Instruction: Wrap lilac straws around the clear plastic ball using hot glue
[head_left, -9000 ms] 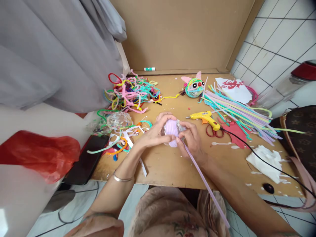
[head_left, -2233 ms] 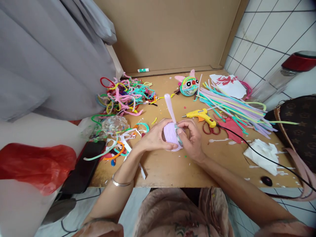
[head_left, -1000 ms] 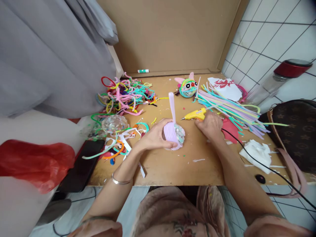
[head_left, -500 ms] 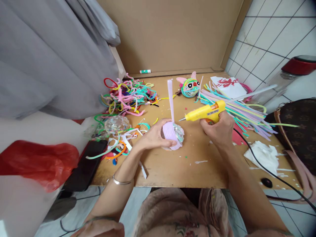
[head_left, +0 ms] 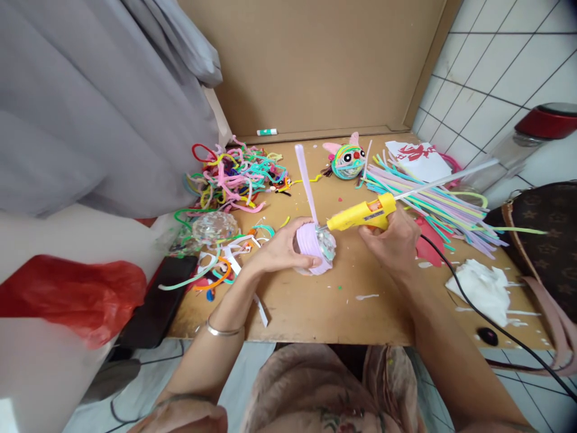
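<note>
Between the left fingers point(head_left: 291, 231), a lilac-wrapped ball point(head_left: 309, 243).

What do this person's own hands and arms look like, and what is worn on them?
Both the left hand and the right hand are bare, without gloves. A thin, round, silver-coloured bangle circles the left forearm. The loose, pinkish-beige fabric left sleeve ends near the elbow with a darker, greyish edge.
</note>
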